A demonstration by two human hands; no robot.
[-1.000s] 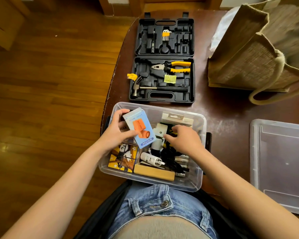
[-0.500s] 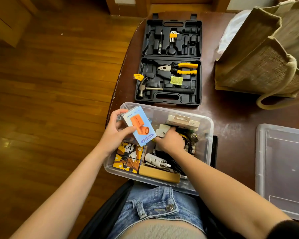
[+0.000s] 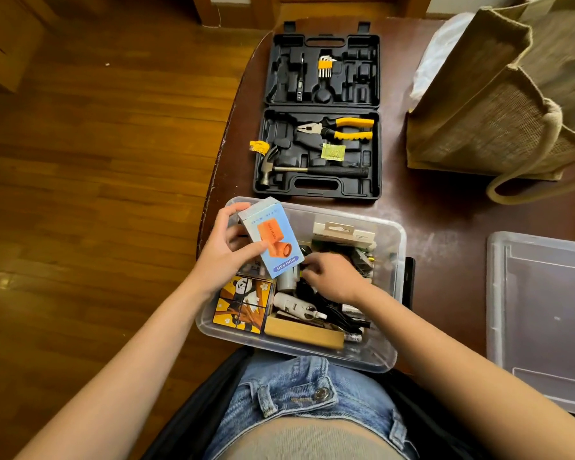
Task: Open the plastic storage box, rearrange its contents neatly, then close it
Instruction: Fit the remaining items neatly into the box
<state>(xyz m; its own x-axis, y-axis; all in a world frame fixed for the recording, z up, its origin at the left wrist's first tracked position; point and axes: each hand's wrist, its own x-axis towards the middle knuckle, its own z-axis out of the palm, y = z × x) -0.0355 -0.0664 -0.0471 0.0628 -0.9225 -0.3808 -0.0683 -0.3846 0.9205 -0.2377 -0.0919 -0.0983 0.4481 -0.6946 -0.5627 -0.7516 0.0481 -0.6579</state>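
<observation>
Head view is showing the plastic storage box (image 3: pixel 390 293) sitting open at the near edge of the desk (image 3: pixel 445 220), partly overhanging the person's lap; its lid (image 3: pixel 545 313) is lying flat on the desk to the right, well apart, so the opening step looks done and the sorting is under way. The left hand (image 3: pixel 223 257) is holding a blue mini fan carton (image 3: pixel 271 237) tilted above the box's far-left corner, thumb on its printed face and fingers curled behind it, probably keeping it lifted out of the way so the space beneath can be tidied. The right hand (image 3: pixel 332 277) is reaching down into the middle of the box among dark cables (image 3: pixel 339 315); its fingers are bending into the clutter, but whether that grip is clamped on anything I cannot tell (the fingertips are hidden). Along the near side a panda-print box (image 3: pixel 243 303), a white gadget (image 3: pixel 294 307) and a flat wooden block (image 3: pixel 304 333) are lying side by side, seemingly already squared against the wall; a grey hang-tab package (image 3: pixel 344 232) is standing against the far wall. Beyond the box an open black tool case (image 3: pixel 319 117) is showing pliers (image 3: pixel 339 127) and a hammer (image 3: pixel 312 169); a woven bag (image 3: pixel 498 94) is standing at the far right. Closing is waiting until the carton finds a slot.
</observation>
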